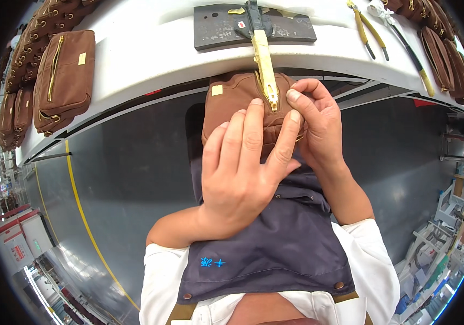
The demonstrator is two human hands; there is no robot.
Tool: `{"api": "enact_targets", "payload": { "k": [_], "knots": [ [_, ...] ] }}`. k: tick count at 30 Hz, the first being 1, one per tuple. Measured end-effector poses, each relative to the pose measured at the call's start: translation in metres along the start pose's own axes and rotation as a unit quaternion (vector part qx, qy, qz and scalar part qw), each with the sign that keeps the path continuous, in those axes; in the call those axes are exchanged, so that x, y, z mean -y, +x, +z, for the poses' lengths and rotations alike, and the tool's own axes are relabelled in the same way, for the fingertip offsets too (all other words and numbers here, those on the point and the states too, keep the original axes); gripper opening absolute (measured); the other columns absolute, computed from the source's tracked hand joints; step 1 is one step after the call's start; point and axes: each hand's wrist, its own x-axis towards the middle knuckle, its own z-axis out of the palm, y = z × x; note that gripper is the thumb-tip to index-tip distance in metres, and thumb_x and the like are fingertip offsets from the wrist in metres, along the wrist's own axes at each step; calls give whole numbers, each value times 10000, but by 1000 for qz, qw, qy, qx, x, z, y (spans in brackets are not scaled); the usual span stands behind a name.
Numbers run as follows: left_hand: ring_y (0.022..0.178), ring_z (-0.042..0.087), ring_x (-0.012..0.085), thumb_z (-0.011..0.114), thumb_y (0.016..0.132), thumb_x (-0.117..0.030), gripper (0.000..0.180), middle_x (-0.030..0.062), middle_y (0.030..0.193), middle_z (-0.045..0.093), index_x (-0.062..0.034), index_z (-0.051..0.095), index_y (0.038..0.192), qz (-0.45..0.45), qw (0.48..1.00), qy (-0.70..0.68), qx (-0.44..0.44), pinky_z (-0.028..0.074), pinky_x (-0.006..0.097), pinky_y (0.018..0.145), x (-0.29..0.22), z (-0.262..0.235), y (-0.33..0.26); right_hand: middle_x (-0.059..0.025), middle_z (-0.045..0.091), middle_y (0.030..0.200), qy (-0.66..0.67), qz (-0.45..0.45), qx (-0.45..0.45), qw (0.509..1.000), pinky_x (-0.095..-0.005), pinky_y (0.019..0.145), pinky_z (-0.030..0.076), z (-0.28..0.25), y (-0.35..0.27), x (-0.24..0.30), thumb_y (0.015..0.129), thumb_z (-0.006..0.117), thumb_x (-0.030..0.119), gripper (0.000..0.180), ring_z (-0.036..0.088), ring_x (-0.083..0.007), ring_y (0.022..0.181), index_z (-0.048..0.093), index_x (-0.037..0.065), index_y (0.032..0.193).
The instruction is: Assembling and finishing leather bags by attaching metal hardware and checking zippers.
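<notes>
A brown fabric bag (218, 114) with a small yellow tag hangs at the front edge of the worktable, under a narrow bar (263, 62) wrapped in yellow tape. The bar's tip meets the bag at a gold zipper (273, 103); I cannot tell how far it reaches into the opening. My left hand (237, 173) lies on the bag's front, fingers stretched out, fingertips just below the zipper end. On the bag's right side, my right hand (318, 122) grips the fabric between thumb and fingers. Its lower fingers are partly hidden behind the bag.
A dark metal plate (210, 38) carries the bar on the white table (145, 49). Yellow-handled pliers (370, 32) and a black rod-like tool (405, 46) lie right of it. Finished-looking brown bags (67, 81) stand stacked at left, with more bags (438, 59) at far right.
</notes>
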Motion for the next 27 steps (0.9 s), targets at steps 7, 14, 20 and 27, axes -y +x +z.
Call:
{"api": "enact_targets", "payload": {
  "k": [7, 14, 20, 27],
  "knots": [
    [995, 673, 291, 589, 899, -165, 341, 198, 1125, 682, -132, 651, 1232, 6, 993, 98, -64, 519, 385, 898, -6, 20, -4, -19, 662, 773, -204, 63, 56, 975, -196, 519, 468, -7, 9, 37, 960, 648, 88, 131, 582, -49, 587, 621, 13, 1063],
    [988, 666, 292, 607, 883, -173, 326, 199, 1115, 678, -127, 656, 1203, -3, 994, 86, -68, 505, 404, 916, -6, 18, -4, -121, 718, 960, -790, -361, -161, 468, -395, 753, 527, -91, 76, 164, 969, 601, 239, 228, 679, -284, 838, 699, 94, 1115],
    [1037, 636, 309, 595, 874, -170, 348, 213, 1138, 658, -111, 646, 1212, -1, 996, 66, -66, 490, 414, 940, -7, 21, -3, -175, 663, 1064, -908, -248, -130, 311, -482, 857, 455, -201, 111, 236, 981, 566, 282, 290, 594, -400, 981, 652, 46, 1126],
    [1053, 621, 324, 563, 862, -172, 376, 230, 1157, 642, -90, 639, 1221, -8, 994, 75, -78, 475, 433, 964, -7, 27, -9, -30, 568, 775, -544, -14, -152, 825, -260, 500, 431, -94, 60, 216, 1034, 525, 325, 302, 558, -122, 619, 590, 37, 971]
  ]
}}
